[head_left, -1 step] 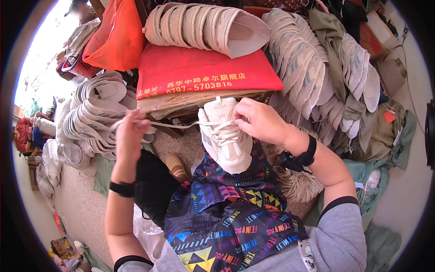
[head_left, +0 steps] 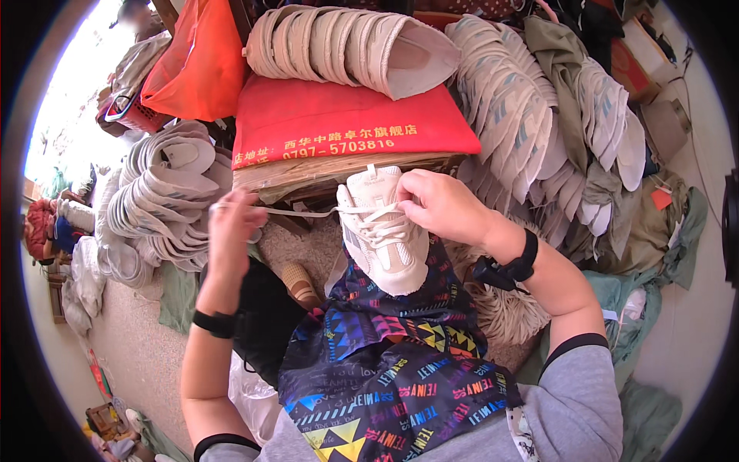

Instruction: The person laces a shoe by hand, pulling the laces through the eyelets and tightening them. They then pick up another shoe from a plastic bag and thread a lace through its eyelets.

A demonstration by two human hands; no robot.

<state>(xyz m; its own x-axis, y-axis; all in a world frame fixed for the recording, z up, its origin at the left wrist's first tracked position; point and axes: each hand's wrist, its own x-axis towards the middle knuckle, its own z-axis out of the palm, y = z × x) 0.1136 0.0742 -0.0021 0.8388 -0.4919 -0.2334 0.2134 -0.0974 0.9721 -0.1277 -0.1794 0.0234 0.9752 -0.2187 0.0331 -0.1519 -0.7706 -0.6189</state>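
A cream shoe upper [head_left: 389, 258] rests toe-down over my apron-covered lap, with white lacing crossing its front. From its left edge a white shoelace [head_left: 304, 213] runs out to my left hand [head_left: 233, 235], whose fingers are bent around it and slightly blurred. My right hand [head_left: 443, 202] pinches the upper's right edge beside the tongue [head_left: 375, 181]; its fingertips partly cover the eyelets there. Whether a lace is also between those fingers cannot be made out.
A row of nested cream uppers [head_left: 331, 46] lies on a red bag [head_left: 346, 115] atop a wooden stand [head_left: 269, 179]. More uppers are piled at left [head_left: 154, 200] and right [head_left: 508, 108]. Pale laces [head_left: 508, 308] hang in a bundle beside my right forearm.
My left hand has shifted a little to the right, closer to the shoe upper, with the lace. My right hand and the upper stay in place.
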